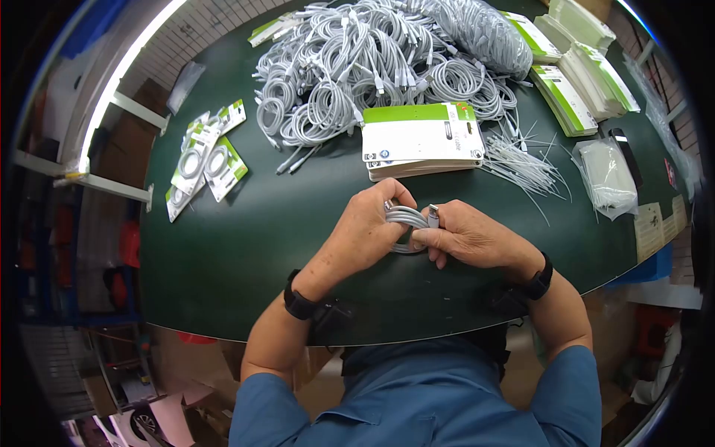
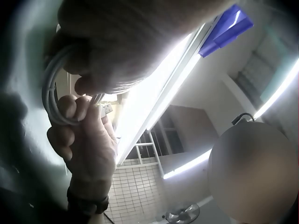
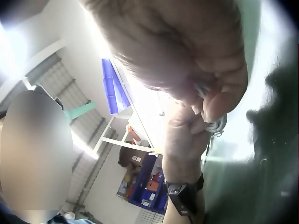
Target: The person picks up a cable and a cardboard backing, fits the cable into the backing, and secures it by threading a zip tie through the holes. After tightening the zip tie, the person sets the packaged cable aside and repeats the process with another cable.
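Note:
A coiled light grey cable [image 1: 406, 216] is held between both hands above the green table. The left hand [image 1: 370, 223] curls its fingers round the left side of the coil. On the other side, the right hand [image 1: 473, 235] pinches the coil by a USB plug [image 1: 433, 216] that points up. In the left wrist view the cable loop [image 2: 50, 100] runs between the left hand [image 2: 117, 46] and the right hand [image 2: 91, 144]. The right wrist view shows the right hand [image 3: 187, 51] close up, hiding most of the cable [image 3: 218, 126].
Behind the hands lie a stack of green-and-white cards [image 1: 423, 138], a large heap of coiled cables [image 1: 328, 97] and loose white ties [image 1: 525, 167]. Packed cables on cards [image 1: 191, 160] are at the left; more card stacks [image 1: 564, 100] and a clear bag [image 1: 608, 179] are at the right.

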Tool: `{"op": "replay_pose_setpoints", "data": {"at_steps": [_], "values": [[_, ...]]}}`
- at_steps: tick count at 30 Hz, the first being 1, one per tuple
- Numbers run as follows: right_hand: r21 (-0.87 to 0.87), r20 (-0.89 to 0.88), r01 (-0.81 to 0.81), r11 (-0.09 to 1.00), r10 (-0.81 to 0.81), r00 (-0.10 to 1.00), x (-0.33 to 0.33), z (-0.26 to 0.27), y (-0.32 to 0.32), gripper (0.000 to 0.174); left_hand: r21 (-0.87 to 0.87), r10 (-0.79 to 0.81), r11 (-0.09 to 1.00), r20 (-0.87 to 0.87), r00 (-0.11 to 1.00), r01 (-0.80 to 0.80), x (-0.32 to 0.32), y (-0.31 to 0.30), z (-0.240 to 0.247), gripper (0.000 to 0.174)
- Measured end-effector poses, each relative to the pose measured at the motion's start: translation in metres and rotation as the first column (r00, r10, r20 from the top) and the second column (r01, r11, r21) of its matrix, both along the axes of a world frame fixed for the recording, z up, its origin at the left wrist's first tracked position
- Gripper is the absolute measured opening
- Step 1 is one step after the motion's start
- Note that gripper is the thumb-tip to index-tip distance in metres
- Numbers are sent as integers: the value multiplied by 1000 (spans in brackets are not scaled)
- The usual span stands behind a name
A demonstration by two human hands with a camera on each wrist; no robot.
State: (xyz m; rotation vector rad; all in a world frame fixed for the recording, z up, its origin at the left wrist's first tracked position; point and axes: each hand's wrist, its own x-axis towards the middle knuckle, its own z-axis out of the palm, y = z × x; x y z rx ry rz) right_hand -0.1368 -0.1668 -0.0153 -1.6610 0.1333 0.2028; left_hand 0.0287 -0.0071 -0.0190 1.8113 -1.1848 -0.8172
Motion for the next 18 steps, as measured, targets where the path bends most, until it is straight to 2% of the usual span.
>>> {"op": "replay_pose_setpoints", "data": {"at_steps": [3, 4, 7, 8, 9, 10, 13, 14, 16, 18], "values": [[22, 65, 28, 999, -29, 997, 2, 2, -2, 33, -107, 53, 992, -174, 983, -72, -6, 1, 12, 32], [23, 68, 30, 999, -32, 997, -1, 3, -4, 32, -48, 52, 997, -123, 991, -58, -4, 3, 18, 50], [72, 130, 82, 994, -91, 987, -6, 11, -8, 32, -136, 114, 981, -179, 977, -139, -7, 3, 27, 72], [104, 154, 105, 989, -120, 981, -8, 15, -10, 34, -226, 131, 960, -172, 976, -169, -9, 1, 31, 90], [118, 154, 121, 986, -139, 978, -10, 18, -14, 35, -355, 230, 918, 111, 967, -178, -9, 0, 34, 93], [133, 153, 137, 982, -157, 976, -12, 19, -18, 36, -479, 346, 866, 366, 864, -143, -8, -1, 37, 95], [152, 157, 182, 971, -206, 966, -17, 27, -27, 38, -656, 448, 752, 583, 678, 66, -23, 5, 42, 92], [157, 156, 189, 969, -214, 964, -18, 29, -28, 38, -642, 376, 749, 618, 690, 166, -31, 12, 40, 92], [216, 171, 186, 959, -225, 959, -20, 29, -29, 36, -568, 249, 780, 667, 702, 262, -48, 10, 37, 92], [312, 206, 156, 937, -227, 952, -22, 27, -29, 34, -455, 147, 853, 682, 716, 258, -71, 0, 37, 92]]}}
